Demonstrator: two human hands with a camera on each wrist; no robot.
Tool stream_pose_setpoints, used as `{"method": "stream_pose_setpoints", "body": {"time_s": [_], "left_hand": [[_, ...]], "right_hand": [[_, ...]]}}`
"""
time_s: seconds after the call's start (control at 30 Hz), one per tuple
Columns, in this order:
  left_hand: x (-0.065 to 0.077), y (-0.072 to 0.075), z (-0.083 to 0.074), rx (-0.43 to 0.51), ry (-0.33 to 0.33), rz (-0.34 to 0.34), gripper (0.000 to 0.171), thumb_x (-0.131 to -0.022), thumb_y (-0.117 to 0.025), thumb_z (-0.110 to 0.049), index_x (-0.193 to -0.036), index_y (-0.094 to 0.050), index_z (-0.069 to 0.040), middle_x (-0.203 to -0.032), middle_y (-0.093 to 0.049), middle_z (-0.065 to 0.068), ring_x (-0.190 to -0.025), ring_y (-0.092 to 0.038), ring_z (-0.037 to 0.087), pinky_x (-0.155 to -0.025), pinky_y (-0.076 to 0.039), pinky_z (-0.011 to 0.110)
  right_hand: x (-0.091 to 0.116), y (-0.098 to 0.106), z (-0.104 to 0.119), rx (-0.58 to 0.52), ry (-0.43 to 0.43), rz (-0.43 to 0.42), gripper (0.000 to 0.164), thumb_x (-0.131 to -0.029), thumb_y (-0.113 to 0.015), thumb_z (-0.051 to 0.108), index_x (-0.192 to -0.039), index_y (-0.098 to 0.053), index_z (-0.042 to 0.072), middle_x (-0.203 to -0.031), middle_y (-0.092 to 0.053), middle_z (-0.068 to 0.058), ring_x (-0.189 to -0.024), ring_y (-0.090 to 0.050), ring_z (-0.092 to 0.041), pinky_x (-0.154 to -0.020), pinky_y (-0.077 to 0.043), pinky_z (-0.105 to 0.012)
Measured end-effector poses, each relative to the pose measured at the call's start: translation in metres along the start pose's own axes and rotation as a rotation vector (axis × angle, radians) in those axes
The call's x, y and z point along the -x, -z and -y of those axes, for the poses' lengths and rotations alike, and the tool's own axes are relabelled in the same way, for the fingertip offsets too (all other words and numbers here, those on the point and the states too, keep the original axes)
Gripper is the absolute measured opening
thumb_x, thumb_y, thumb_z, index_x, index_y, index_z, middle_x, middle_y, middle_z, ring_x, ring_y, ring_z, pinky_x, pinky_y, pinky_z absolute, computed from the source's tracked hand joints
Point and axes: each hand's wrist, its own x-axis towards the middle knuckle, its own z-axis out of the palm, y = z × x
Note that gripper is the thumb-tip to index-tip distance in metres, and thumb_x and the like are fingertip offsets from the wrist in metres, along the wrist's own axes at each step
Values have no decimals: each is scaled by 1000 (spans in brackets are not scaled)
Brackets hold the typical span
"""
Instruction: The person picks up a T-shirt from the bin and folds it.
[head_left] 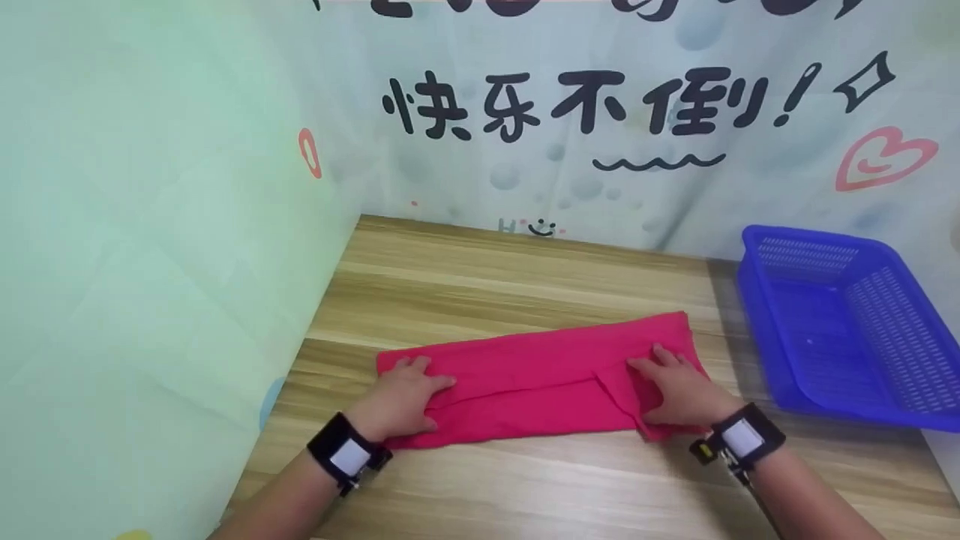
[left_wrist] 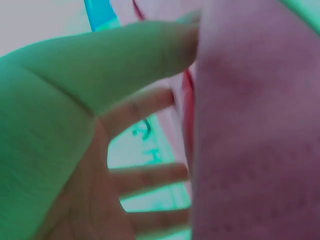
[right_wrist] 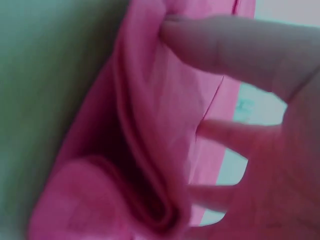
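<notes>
A pinkish-red cloth, folded into a long strip, lies across the wooden table. My left hand rests on its left end with the fingers spread. In the left wrist view, those fairly straight fingers touch the fabric, which has faint rows of stitching. On the cloth's right end lies my right hand, also with fingers apart. Close up in the right wrist view, the right thumb presses on the cloth beside a raised, gaping fold. A loose flap slants just left of the right hand.
A blue plastic basket with perforated sides stands on the right of the table. Behind the table hangs a printed backdrop with dark lettering. A pale green sheet closes off the left side.
</notes>
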Motion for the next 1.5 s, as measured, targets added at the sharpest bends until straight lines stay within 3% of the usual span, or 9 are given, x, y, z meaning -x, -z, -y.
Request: {"method": "stream_pose_setpoints", "body": {"time_s": [0.13, 0.3, 0.47, 0.57, 0.8, 1.0, 1.13, 1.3, 1.5], "left_hand": [[-2, 1, -15, -78, -43, 10, 64, -84, -76, -40, -142, -54, -26, -137, -52, 21, -125, -49, 43, -91, -52, 55], [-7, 10, -14, -138, -220, 41, 56, -89, -68, -9, -136, -59, -38, -142, -54, 10, -136, -45, 36, -106, -42, 59], [-3, 2, -19, -138, -319, 79, 63, -81, -76, -5, -133, -61, -37, -143, -55, 7, -140, -42, 32, -116, -35, 49], [2, -8, -36, -167, -309, 64, 62, -79, -79, -13, -134, -60, -37, -135, -58, 10, -132, -48, 34, -109, -42, 48], [9, -25, -86, -275, -250, 51, 55, -88, -71, -34, -140, -54, -34, -124, -52, 14, -106, -50, 33, -59, -53, 36], [4, -17, -91, -314, -334, 56, 55, -88, -71, -30, -139, -53, -43, -125, -56, 9, -110, -52, 30, -74, -54, 44], [5, -17, -85, -269, -388, 110, 67, -81, -78, -20, -136, -54, -49, -140, -52, 12, -127, -49, 41, -91, -52, 53], [7, -35, -110, -365, -398, 62, 59, -81, -78, -38, -135, -55, -48, -130, -57, 13, -111, -55, 38, -69, -56, 44], [5, -54, -161, -484, -322, 5, 59, -85, -65, -57, -141, -48, -46, -133, -51, 15, -113, -53, 38, -50, -55, 40]], "right_hand": [[-14, 14, -13, -27, 3, -52, 78, -72, -81, 21, -142, -51, 9, -147, -39, -33, -131, -44, -52, -96, -48, -62], [-38, 17, 4, -37, -135, -120, 74, -85, -70, 45, -138, -48, -2, -109, -64, -24, -101, -64, -40, -85, -52, -55], [-69, 6, 21, 10, -272, -51, 92, -88, -58, 62, -148, -35, -3, -125, -52, -38, -108, -58, -52, -88, -49, -62], [-88, 7, 17, 4, -280, -38, 90, -89, -57, 59, -152, -31, 0, -137, -39, -41, -115, -53, -56, -95, -43, -69], [-123, 21, 1, -74, -206, -32, 81, -90, -57, 53, -154, -31, 11, -152, -26, -33, -132, -35, -59, -103, -33, -73], [-128, 27, 7, -80, -250, -109, 79, -89, -57, 62, -145, -43, 7, -133, -49, -28, -117, -52, -48, -93, -45, -63], [-132, 21, 19, -82, -320, -53, 93, -84, -58, 70, -149, -36, 7, -131, -49, -32, -120, -47, -51, -91, -44, -67], [-153, 16, 23, -38, -305, 4, 99, -83, -59, 69, -157, -23, 14, -152, -20, -38, -130, -21, -72, -93, -30, -84], [-174, 22, 25, -44, -214, 6, 91, -82, -65, 62, -156, -29, 22, -160, -15, -27, -142, -8, -62, -98, -18, -86]]}}
